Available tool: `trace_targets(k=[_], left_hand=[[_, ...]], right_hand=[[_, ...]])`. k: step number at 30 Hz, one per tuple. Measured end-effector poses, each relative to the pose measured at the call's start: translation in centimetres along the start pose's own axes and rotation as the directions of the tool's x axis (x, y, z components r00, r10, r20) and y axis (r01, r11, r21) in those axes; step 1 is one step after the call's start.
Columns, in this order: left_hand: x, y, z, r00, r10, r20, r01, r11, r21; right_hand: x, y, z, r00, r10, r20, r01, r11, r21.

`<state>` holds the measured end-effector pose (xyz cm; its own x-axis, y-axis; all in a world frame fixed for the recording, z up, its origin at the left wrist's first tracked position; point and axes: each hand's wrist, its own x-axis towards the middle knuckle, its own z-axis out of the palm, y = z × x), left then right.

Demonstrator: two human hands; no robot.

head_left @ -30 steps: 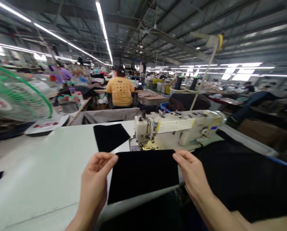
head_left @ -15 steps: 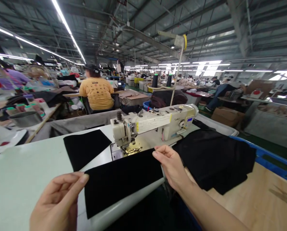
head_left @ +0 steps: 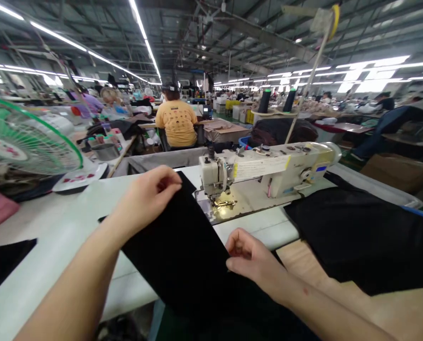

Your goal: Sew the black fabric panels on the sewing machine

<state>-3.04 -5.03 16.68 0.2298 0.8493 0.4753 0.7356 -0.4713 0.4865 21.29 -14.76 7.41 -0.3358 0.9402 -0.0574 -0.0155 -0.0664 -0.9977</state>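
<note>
A black fabric piece (head_left: pixel 183 241) hangs slanted between my two hands, in front of the sewing machine (head_left: pixel 264 170). My left hand (head_left: pixel 149 199) pinches its upper corner, fingers closed. Lower down, my right hand (head_left: pixel 249 255) holds the right edge between thumb and curled fingers. The machine's needle area (head_left: pixel 224 201) is lit and lies just beyond the cloth, apart from it. Behind the held piece, part of another black piece (head_left: pixel 186 182) shows on the pale table.
Black fabric panels (head_left: pixel 360 237) lie on a wooden board (head_left: pixel 304 260) at right. A green-rimmed fan (head_left: pixel 27 142) stands at left, with another black piece (head_left: pixel 5 265) nearer me. Thread cones (head_left: pixel 264 101) stand behind the machine. A person in a yellow shirt (head_left: pixel 176 123) sits ahead.
My left hand has moved up and right, and my right hand slightly lower, so the black fabric has turned from nearly level to steeply slanted. The view has swung left, bringing in the fan.
</note>
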Motion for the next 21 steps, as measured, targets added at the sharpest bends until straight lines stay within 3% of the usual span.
trace_targets(k=[2, 3, 6, 8, 11, 14, 18, 21], left_hand=[[2.1, -2.5, 3.4, 0.957, -0.010, 0.288, 0.031, 0.997, -0.069], [2.5, -3.9, 5.6, 0.938, -0.017, 0.346, 0.051, 0.995, -0.090], [1.9, -7.1, 12.0, 0.919, -0.032, 0.394, 0.095, 0.986, -0.140], [0.8, -8.2, 14.8, 0.933, -0.051, 0.358, 0.122, 0.976, -0.178], [-0.6, -8.7, 16.5, 0.957, -0.084, 0.278, 0.150, 0.962, -0.227], [-0.8, -8.8, 16.8, 0.967, -0.099, 0.235, 0.159, 0.955, -0.251], [0.5, -8.9, 17.5, 0.965, -0.124, 0.231, 0.184, 0.948, -0.259], [2.0, -9.2, 18.2, 0.956, -0.149, 0.253, 0.216, 0.941, -0.261]], right_hand=[[0.3, 2.0, 0.6, 0.998, 0.062, -0.009, -0.062, 0.998, -0.013], [0.5, 3.2, 0.7, 0.998, 0.054, -0.037, -0.057, 0.996, -0.074], [0.9, 6.3, 0.1, 0.995, -0.083, -0.054, 0.055, 0.918, -0.392], [0.8, 7.6, -0.7, 0.973, -0.224, 0.049, 0.209, 0.777, -0.594], [0.4, 8.6, -1.9, 0.880, -0.389, 0.271, 0.444, 0.475, -0.760], [0.3, 8.8, -2.6, 0.816, -0.438, 0.378, 0.518, 0.263, -0.814], [1.2, 8.8, -2.9, 0.777, -0.482, 0.405, 0.527, 0.144, -0.838], [1.9, 9.1, -2.9, 0.763, -0.516, 0.389, 0.538, 0.173, -0.825]])
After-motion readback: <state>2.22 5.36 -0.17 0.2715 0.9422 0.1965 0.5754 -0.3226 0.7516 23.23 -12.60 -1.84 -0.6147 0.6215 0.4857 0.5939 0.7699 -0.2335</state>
